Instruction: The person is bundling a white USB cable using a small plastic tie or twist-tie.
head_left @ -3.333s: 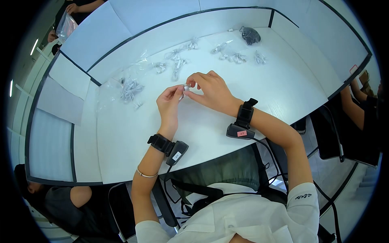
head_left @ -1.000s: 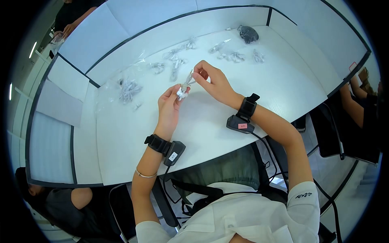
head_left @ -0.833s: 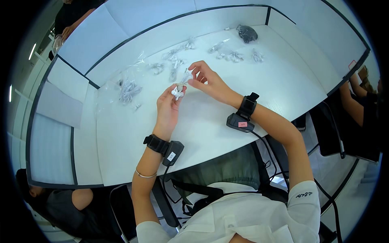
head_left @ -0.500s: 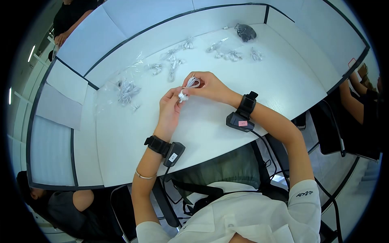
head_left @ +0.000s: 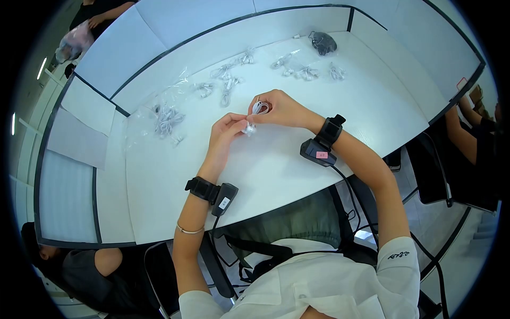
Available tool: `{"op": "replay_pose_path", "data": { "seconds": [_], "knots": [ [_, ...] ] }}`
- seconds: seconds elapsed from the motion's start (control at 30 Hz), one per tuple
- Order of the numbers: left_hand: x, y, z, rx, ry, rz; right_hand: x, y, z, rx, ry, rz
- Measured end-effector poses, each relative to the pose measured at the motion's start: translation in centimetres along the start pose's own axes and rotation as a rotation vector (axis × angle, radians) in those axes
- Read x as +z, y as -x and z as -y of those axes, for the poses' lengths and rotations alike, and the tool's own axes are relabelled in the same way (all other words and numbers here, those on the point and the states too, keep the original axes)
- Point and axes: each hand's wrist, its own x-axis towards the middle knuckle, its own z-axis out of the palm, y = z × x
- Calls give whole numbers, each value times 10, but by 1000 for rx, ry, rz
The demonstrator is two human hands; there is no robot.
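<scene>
Here I see left hand (head_left: 225, 129), right hand (head_left: 286, 109) pinching coiled white earphones (head_left: 259, 108) well inside white tabletop (head_left: 281, 167) edges; pink label (head_left: 322, 155) illegible.

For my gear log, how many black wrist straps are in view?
2: one strap on the wrist of the left hand, another strap on that of the right hand. More may be hidden.

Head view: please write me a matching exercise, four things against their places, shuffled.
1. Coiled white cable
2. Dark grey, rounded bundle
3. Thin silver-coloured bangle
4. Black box with pink label

A. around the left forearm
B. near the white table's far edge
C. at the right forearm
D. held in the right hand

Pairs: 1-D; 2-B; 3-A; 4-C
</scene>
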Motion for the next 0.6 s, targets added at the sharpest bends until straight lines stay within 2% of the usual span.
{"op": "replay_pose_path", "data": {
  "seconds": [0.13, 0.33, 0.43, 0.6],
  "knots": [
    [12, 5, -9, 30, -127, -12, -1, -1, -3, -12, 19, 14],
    [5, -1, 10, 228, -249, -36, 1, -1, -6, -40, 44, 54],
    [8, 3, 4, 100, -235, -47, -1, 0, -3, -37, 56, 55],
    [9, 3, 4, 121, -351, -31, -3, 1, -2, -14, 50, 78]
  ]
}}
